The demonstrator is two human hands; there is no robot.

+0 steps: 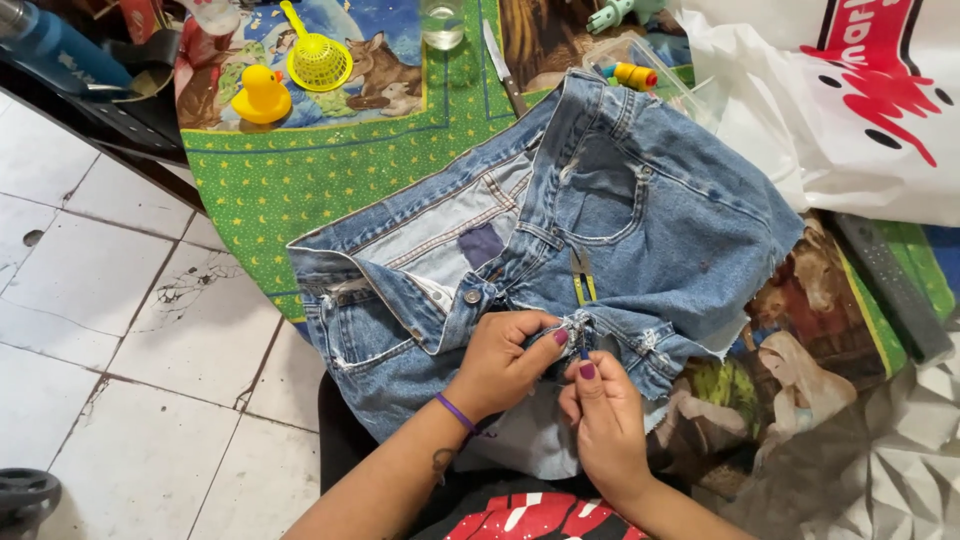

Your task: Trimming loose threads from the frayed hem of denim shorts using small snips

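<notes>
Pinching the frayed hem of the denim shorts (560, 240) with both hands, I've got my left hand (505, 360) clamped on a fold of the torn edge, thumb and forefinger pressed together on the cloth. My right hand (605, 420) sits just below and to the right of it, its fingers (587, 372) closed around a thin dark tool (583, 350), too small to tell what kind, maybe a needle or seam ripper. The tool stands nearly upright, tip pointing up and away from me into the frayed spot (580, 325) directly above my right fingertips and touching my left thumb. So the work point lies between the two hands, left hand at its side, right hand under it; both are about equally near.

The shorts lie spread on the desk (260, 190), waistband open toward the upper left, leg hem running left to right across my fingers. Small yellow-handled snips (582, 275) rest on the denim just beyond my fingers, long axis pointing away from me, nearer the right hand. Farther off: a yellow rubber duck (262, 96), yellow strainer (318, 58), a knife (503, 65), a white plastic bag (830, 100) well to the right.
</notes>
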